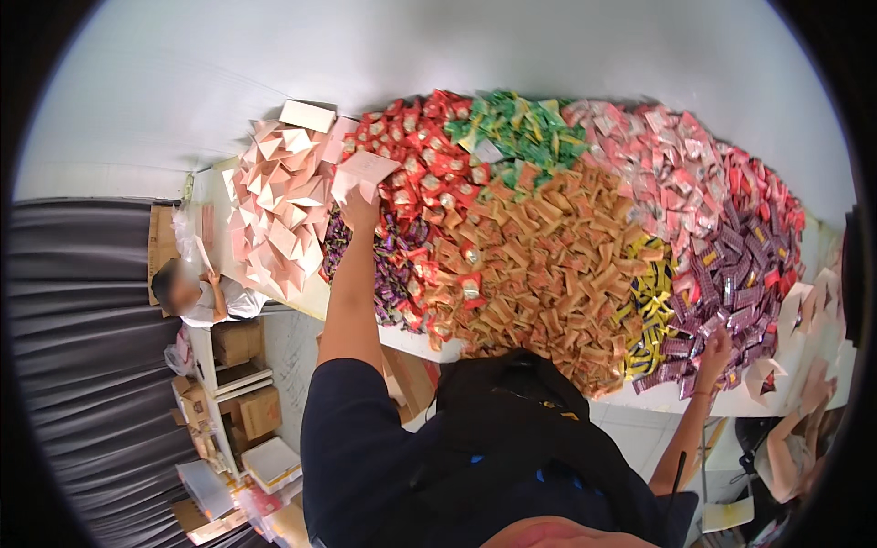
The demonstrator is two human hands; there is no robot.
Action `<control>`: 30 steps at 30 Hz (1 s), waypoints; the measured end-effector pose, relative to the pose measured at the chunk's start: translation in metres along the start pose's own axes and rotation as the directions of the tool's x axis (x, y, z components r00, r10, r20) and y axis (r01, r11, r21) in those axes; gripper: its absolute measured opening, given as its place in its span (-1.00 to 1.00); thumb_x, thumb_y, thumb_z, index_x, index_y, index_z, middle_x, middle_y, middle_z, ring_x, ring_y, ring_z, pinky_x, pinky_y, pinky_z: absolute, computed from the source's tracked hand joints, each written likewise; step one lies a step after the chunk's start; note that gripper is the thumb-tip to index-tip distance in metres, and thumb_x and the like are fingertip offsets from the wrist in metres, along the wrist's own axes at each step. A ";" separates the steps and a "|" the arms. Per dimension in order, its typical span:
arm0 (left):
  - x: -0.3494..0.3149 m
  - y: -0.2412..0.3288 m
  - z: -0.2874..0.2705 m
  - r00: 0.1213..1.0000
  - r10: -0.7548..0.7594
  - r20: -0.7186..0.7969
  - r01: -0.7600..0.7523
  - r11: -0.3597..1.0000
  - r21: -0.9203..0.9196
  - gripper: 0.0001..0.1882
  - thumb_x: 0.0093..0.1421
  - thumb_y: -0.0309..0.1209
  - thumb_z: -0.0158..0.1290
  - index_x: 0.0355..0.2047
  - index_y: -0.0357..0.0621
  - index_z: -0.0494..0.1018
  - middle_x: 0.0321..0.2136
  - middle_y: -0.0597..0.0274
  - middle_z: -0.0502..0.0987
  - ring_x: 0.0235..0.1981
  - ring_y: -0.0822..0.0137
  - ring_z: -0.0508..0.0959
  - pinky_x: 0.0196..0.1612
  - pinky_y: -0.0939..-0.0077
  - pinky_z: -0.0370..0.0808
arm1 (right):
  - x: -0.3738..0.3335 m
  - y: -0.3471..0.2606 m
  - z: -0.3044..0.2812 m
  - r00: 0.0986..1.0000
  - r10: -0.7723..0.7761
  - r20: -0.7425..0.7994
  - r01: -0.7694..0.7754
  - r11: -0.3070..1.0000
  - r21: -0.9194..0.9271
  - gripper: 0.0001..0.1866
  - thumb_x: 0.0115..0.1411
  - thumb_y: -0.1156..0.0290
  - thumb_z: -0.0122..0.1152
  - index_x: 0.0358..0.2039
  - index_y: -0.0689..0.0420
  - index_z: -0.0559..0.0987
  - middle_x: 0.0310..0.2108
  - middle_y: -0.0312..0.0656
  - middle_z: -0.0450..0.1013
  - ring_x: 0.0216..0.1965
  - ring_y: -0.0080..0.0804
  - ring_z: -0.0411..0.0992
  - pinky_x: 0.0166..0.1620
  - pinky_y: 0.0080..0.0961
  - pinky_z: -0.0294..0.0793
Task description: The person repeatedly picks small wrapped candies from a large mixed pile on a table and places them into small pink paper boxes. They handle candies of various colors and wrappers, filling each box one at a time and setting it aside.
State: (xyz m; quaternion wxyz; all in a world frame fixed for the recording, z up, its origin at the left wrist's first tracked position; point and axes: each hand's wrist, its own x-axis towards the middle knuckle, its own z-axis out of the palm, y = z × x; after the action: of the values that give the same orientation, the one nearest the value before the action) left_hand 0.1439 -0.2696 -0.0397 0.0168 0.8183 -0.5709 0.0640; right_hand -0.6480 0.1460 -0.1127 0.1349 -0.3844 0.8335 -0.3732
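Note:
My left hand (359, 212) is closed on a pale pink paper box (367, 168), lifted over the left part of the table. Beneath that arm lie small dark purple wrapped sweets (391, 274), and red wrapped sweets (429, 155) are heaped beside the box. Over at the right, my right hand (715, 358) is at the near edge of a pile of purple packets (731, 265). Its fingers are drawn together; whatever they hold is too small to make out.
Folded pink boxes (279, 201) crowd the table's left end. Orange-brown packets (548, 256) fill the middle, with green (521, 128), pink (653, 155) and yellow (650, 310) ones around them. One person (206, 297) is at the left, another person's arm (790, 447) at the right.

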 end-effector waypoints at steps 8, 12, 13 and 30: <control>0.022 -0.120 -0.047 0.935 -0.140 -0.326 -0.157 0.661 -0.734 -0.73 0.25 -0.26 -0.01 -0.21 -0.15 0.56 -0.34 0.06 0.61 -0.33 0.07 0.61 -0.24 0.25 0.53 | -0.112 -0.236 0.128 0.975 0.005 0.221 -0.107 0.886 0.452 -0.79 0.25 0.45 0.13 -0.13 0.24 0.54 -0.25 -0.29 0.48 -0.22 -0.57 0.41 -0.14 -0.65 0.40; -0.040 -0.085 -0.086 0.950 0.046 -0.308 -0.269 0.617 -0.740 -0.60 0.15 -0.35 0.14 -0.02 -0.20 0.43 -0.03 0.01 0.48 0.04 0.14 0.46 0.04 0.32 0.42 | -0.159 -0.386 0.217 0.877 -0.267 0.399 -0.026 0.803 0.595 -0.82 0.23 0.48 0.14 -0.16 0.23 0.54 -0.25 -0.27 0.47 -0.21 -0.55 0.44 -0.13 -0.61 0.42; -0.040 -0.079 -0.073 0.943 0.096 -0.320 -0.300 0.664 -0.685 -0.46 0.07 -0.28 0.20 0.05 -0.20 0.37 0.12 -0.01 0.35 0.16 0.02 0.33 0.18 0.22 0.26 | -0.173 -0.416 0.235 0.829 -0.323 0.456 -0.059 0.761 0.646 -0.82 0.23 0.49 0.14 -0.16 0.23 0.54 -0.26 -0.27 0.47 -0.21 -0.56 0.44 -0.13 -0.61 0.42; 0.130 -0.007 -0.006 0.957 -0.046 0.288 0.174 0.881 -0.439 -0.30 -0.05 -0.20 0.18 0.11 -0.07 0.22 0.11 0.06 0.31 0.11 -0.18 0.37 -0.05 -0.12 0.46 | -0.341 -0.407 0.250 0.833 0.148 0.533 -0.433 0.774 0.462 -0.83 0.23 0.45 0.15 -0.20 0.24 0.56 -0.36 -0.28 0.52 -0.31 -0.60 0.47 -0.29 -0.70 0.41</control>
State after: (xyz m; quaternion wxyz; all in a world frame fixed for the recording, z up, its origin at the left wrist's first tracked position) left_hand 0.1945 -0.3880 -0.0173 0.1360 0.8234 -0.5188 -0.1856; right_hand -0.0722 0.0964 -0.0092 0.4969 -0.2668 0.6775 -0.4722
